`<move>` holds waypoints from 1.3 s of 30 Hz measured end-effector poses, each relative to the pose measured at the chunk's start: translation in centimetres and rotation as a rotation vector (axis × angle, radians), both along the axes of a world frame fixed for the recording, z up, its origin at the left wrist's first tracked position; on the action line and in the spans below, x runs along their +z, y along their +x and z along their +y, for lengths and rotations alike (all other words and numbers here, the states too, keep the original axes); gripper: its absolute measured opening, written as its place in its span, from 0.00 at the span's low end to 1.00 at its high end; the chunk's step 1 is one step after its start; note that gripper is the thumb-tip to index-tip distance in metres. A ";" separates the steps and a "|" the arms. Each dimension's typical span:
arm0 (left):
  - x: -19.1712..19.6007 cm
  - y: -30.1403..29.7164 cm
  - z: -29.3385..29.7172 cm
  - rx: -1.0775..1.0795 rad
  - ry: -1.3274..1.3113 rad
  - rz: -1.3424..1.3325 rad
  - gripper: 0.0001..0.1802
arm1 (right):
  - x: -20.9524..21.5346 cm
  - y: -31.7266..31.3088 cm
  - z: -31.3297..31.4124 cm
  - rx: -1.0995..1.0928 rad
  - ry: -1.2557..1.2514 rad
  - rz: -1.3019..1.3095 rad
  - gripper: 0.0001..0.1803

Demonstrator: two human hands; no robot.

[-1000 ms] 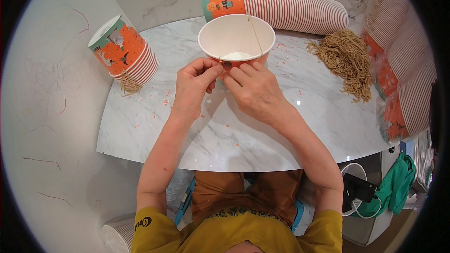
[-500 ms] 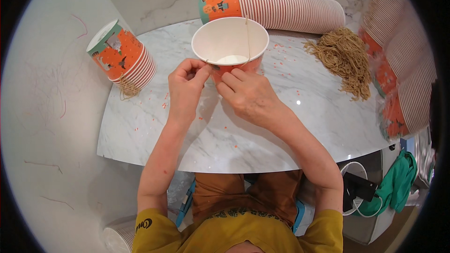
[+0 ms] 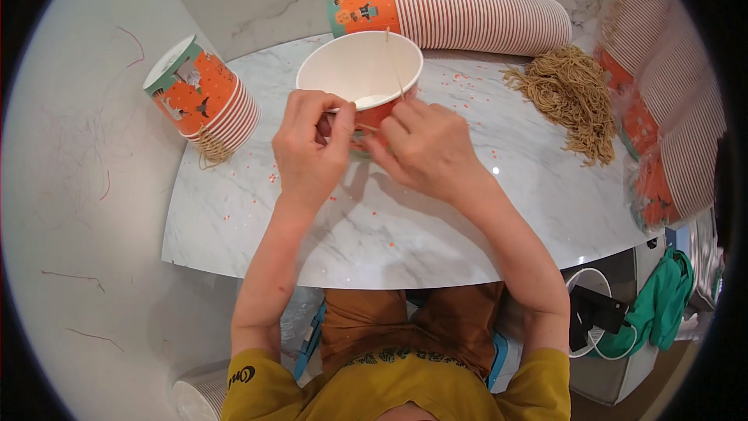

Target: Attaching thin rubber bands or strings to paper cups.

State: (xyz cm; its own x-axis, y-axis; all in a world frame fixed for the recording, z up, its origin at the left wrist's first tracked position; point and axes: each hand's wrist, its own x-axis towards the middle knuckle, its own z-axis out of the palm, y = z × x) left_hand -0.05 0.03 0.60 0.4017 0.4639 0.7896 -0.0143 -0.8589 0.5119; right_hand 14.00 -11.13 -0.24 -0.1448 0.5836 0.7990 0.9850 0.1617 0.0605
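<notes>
A white-lined paper bucket (image 3: 347,70) with an orange and green outside stands tilted on the table in front of me. A thin tan string (image 3: 396,62) runs from its far rim across the opening to the near side. My left hand (image 3: 312,144) is closed in a pinch at the near left of the rim, by the bucket's wall. My right hand (image 3: 436,152) is closed with its fingers pinched at the near right side. A short stretch of string shows between the two hands; the fingertips partly hide it and the bucket's front.
A long nested stack of paper buckets (image 3: 483,17) lies at the back. Loose tan strings (image 3: 569,101) are heaped at the right, beside bagged bucket stacks (image 3: 674,109). An upside-down bucket stack (image 3: 199,93) stands left. Small orange bits dot the marble-patterned table (image 3: 374,257).
The bucket has shifted left and turned a little. My right hand has moved slightly right, away from my left, and string now shows between the hands.
</notes>
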 end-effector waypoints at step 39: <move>0.0 -0.8 2.0 -0.010 -0.162 -0.024 0.09 | -0.1 6.5 0.4 0.295 -0.013 1.418 0.15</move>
State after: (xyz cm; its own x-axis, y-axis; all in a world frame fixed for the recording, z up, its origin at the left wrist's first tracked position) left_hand -0.85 2.04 0.57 0.3888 0.5819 0.7143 -0.0360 -0.7651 0.6429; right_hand 20.54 -10.77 -0.30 0.6349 0.6812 0.3645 0.1447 0.3586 -0.9222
